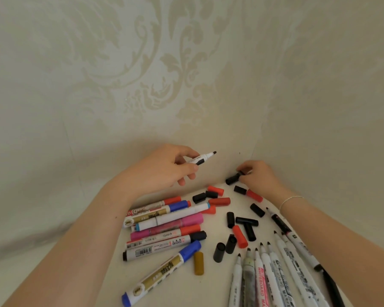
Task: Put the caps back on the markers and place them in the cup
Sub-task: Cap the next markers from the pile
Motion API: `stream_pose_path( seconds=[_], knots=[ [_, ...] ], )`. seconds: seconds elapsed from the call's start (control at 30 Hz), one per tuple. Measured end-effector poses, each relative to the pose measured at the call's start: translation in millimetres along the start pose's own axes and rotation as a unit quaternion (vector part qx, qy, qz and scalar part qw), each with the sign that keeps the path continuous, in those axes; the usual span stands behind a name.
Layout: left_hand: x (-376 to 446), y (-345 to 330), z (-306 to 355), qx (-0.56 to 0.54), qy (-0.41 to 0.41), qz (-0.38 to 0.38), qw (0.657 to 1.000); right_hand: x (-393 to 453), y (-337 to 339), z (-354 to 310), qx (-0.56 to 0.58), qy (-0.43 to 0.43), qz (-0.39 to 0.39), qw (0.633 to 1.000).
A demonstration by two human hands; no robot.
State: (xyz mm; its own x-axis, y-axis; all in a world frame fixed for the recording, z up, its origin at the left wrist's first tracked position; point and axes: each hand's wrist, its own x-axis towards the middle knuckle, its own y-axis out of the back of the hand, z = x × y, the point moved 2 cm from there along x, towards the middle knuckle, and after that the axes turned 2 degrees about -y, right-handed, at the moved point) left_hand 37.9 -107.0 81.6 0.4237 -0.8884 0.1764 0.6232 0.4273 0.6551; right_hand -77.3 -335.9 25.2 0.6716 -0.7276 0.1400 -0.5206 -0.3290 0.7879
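A white table point(186, 291) set against patterned wallpaper point(142, 74) carries a pile of capped markers point(164, 224) at the left, uncapped markers point(266, 275) fanned at the lower right, and loose caps point(242, 227) between them. The left hand point(164, 167) holds an uncapped marker point(202, 159) above the table, its grip closed around the barrel and the tip pointing right. The right hand point(257, 176) pinches a black cap point(233, 178) at the table's far corner.

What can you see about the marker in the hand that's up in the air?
The uncapped marker is a slim white plastic pen with black markings on its barrel and a dark tip, bare with no cap on. It is held above the table, tilted with its tip pointing up and right. Only the left hand touches it, fingers pinching the barrel.
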Motion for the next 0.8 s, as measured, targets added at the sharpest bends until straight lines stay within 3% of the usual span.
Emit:
stream_pose_path(
  seconds=[0.07,0.17,0.23,0.37,0.8],
  knots=[
    [0,-2,-1,0.001,0.003,-0.003,1.000,-10,5,-16,0.153,-0.003,-0.050,0.987],
    [1,-3,-2,0.007,0.006,-0.007,1.000,-23,11,-35,0.355,0.002,-0.120,0.927],
    [1,-3,-2,0.004,0.005,-0.007,1.000,-28,14,-42,0.431,0.013,-0.145,0.890],
    [1,-3,-2,0.007,0.004,-0.010,1.000,-34,18,-49,0.482,0.028,-0.177,0.858],
    [2,-8,-1,0.020,0.000,-0.022,1.000,-41,16,-59,0.506,0.035,-0.191,0.840]
  ],
)
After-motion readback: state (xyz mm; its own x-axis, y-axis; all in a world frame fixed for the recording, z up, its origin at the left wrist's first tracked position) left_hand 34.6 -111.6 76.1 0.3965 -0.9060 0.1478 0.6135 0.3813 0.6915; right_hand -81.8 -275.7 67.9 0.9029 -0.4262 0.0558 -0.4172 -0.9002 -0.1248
